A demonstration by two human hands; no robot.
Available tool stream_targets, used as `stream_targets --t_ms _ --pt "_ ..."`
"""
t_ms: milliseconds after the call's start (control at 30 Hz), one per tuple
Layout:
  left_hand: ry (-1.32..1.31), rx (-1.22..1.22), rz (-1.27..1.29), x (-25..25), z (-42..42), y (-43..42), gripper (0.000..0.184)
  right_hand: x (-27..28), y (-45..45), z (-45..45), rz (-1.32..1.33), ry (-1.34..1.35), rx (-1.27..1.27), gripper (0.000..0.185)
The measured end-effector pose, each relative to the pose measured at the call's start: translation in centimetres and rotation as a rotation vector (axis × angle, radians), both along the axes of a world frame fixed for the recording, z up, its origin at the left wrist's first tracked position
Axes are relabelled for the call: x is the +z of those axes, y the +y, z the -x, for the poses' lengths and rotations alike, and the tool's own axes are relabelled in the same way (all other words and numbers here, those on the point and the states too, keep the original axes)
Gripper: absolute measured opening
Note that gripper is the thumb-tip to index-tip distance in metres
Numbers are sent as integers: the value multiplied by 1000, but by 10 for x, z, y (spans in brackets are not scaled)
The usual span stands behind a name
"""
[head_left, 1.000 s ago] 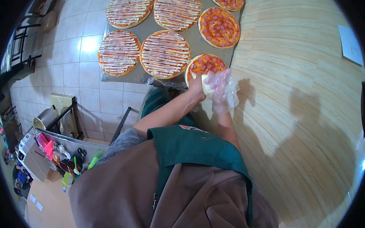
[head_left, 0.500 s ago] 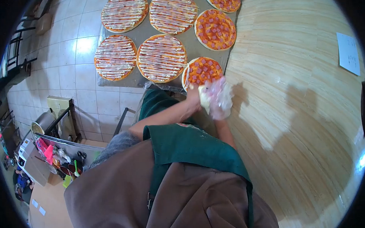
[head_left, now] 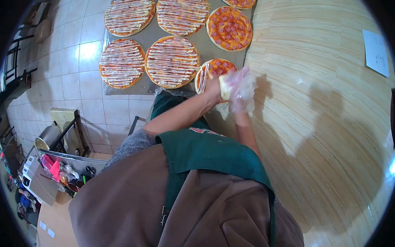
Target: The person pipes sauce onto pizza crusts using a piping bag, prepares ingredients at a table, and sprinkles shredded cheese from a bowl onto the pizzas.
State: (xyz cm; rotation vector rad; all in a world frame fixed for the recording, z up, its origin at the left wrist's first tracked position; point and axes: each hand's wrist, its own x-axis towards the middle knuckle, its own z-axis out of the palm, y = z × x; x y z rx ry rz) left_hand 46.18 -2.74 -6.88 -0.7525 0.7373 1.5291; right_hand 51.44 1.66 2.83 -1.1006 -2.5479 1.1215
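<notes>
At the near right corner of the tray, a small pizza [head_left: 217,64] with pink meat cubes has a few white sauce stripes on its left side. Over it, my right hand [head_left: 241,93], covered in clear plastic, squeezes a clear piping bag [head_left: 225,87] of pale cream sauce. My left hand [head_left: 212,89] closes around the bag's lower end, partly hiding the tip. Left of my hands lies a large pizza [head_left: 172,62] striped with white sauce, and another striped pizza [head_left: 122,64] is beside it. Farther up is a meat-cube pizza [head_left: 229,28] without stripes.
The grey tray [head_left: 151,38] holds several pizzas, including striped ones at the back. A wood-patterned surface [head_left: 308,45] stretches to the right, with a white paper sheet [head_left: 375,53] on it. At left are a tiled floor [head_left: 91,79], a metal pot [head_left: 48,135] and a cluttered shelf.
My hands have moved slightly toward the far side with the piping bag. More white sauce stripes show on the small pizza's left side. The whole view has shifted a little.
</notes>
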Motion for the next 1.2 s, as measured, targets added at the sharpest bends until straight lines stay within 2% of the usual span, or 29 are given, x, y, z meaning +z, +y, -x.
stream_targets --t_ms 33,100,133,200,233,267,333,367,400,433,467,533,600,667,733,767,833,900,967,1000,1033,1100,1200 --pt "27 73 2 8 -17 -15 43 -8 -2 -10 -290 9 90 49" --pt "-15 237 -122 -10 -60 -37 40 12 -24 -14 17 86 -178 49" --pt "-16 285 -160 -22 -72 -36 39 31 -34 -2 699 94 -578 50" --pt "-62 240 -94 -48 -64 -12 37 17 -7 -1 20 21 -118 50" --pt "196 -55 81 -49 -39 4 36 13 2 -1 -109 -23 -9 50" --pt "140 -79 308 32 14 9 37 8 11 0 -246 -58 93 50" --pt "33 50 199 63 21 0 35 -1 11 -8 -96 -53 2 51" --pt "261 -71 101 51 -3 -15 35 -7 6 -19 -18 -6 -60 52" --pt "143 91 -1 37 -21 -20 35 -12 1 -29 57 43 -123 52" --pt "6 252 -103 23 -40 -25 36 -4 -13 -27 348 29 -393 53" --pt "-136 393 -200 9 -58 -30 38 -8 -14 -30 445 118 -409 55" --pt "-132 291 -115 4 -44 -16 38 -16 -17 -33 642 293 -448 59" --pt "27 56 68 26 9 9 40 -23 17 -9 341 96 -247 58" --pt "251 -89 202 -18 19 32 36 -16 28 1 66 -28 -95 51" --pt "169 -80 187 -29 -34 5 32 -35 29 -20 -201 -115 10 41" --pt "111 95 29 -6 -56 -15 32 -31 15 -36 -296 -153 48 41" --pt "78 238 -36 -32 -91 -27 32 8 -8 -38 -450 -368 160 41" --pt "159 39 105 -41 -80 -10 34 37 -2 -9 -585 -548 267 41" --pt "33 -40 259 33 4 22 47 44 28 32 61 -339 -129 49" --pt "217 -131 295 3 17 40 47 38 32 31 34 -250 -142 49" --pt "221 -180 208 -28 -1 38 39 31 36 31 7 -162 -150 49" --pt "163 -103 65 -43 -39 21 31 -2 26 -13 -736 -44 206 40" --pt "208 100 -100 32 -77 -31 35 -2 -6 -55 435 -12 -328 37"
